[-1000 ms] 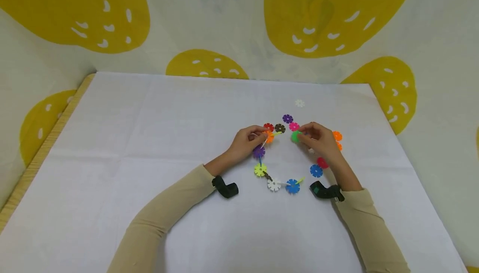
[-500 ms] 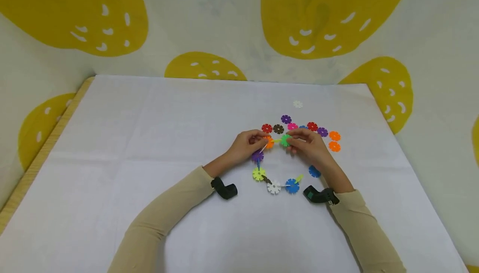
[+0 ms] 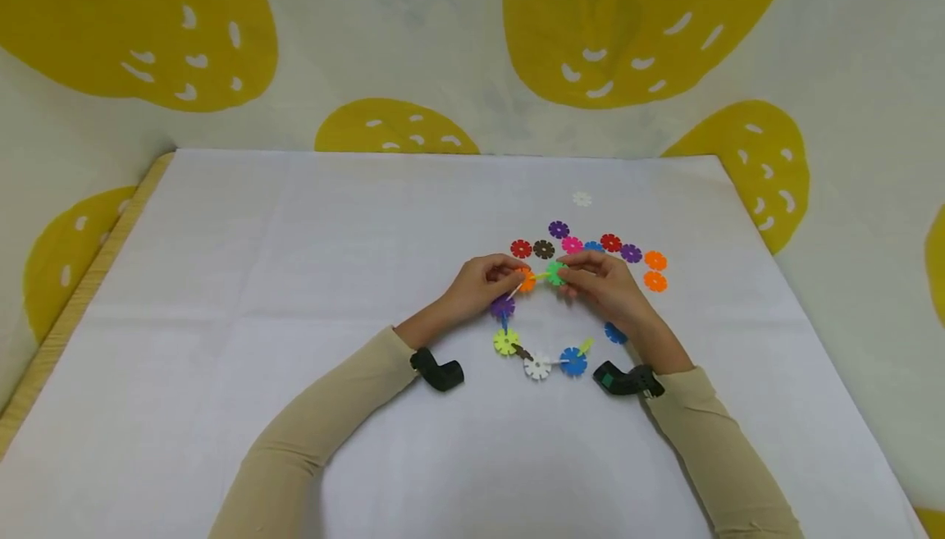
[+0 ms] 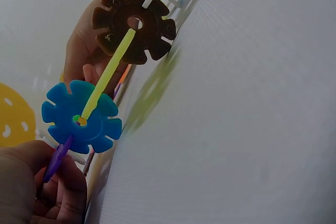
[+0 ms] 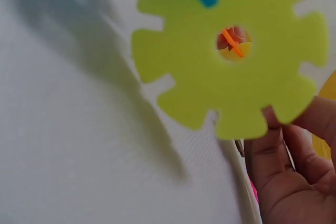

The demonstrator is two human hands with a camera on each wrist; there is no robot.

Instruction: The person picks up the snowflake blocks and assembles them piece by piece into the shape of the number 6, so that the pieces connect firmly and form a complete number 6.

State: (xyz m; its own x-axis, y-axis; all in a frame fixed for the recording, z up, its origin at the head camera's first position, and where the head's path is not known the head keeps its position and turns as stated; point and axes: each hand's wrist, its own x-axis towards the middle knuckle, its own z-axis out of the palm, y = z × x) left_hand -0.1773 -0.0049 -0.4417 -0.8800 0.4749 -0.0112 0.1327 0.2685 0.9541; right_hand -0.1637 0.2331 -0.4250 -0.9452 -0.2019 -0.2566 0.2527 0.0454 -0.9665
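My left hand (image 3: 483, 283) pinches an orange notched snowflake disc (image 3: 527, 280). A green snowflake disc (image 3: 556, 274) is pinched in my right hand (image 3: 601, 283), and a yellow disc seen edge-on (image 3: 540, 276) bridges the two. From the orange disc a linked chain curves down through a purple disc (image 3: 503, 306), a yellow-green disc (image 3: 505, 342), a white disc (image 3: 537, 367) and a blue disc (image 3: 573, 361). In the left wrist view, brown (image 4: 134, 27) and blue (image 4: 81, 117) discs hang close to the camera. A large yellow-green disc (image 5: 231, 51) fills much of the right wrist view.
Loose discs lie behind the hands, among them red (image 3: 521, 248), brown (image 3: 543, 249), pink (image 3: 572, 244) and purple (image 3: 559, 230). Two orange discs (image 3: 655, 271) lie farther right. Another blue disc (image 3: 615, 332) is partly hidden by the right wrist. White cloth (image 3: 295, 235) covers the table.
My right hand has moved left with the green disc, up to the yellow disc on the orange one. My left hand keeps its hold on the orange disc.
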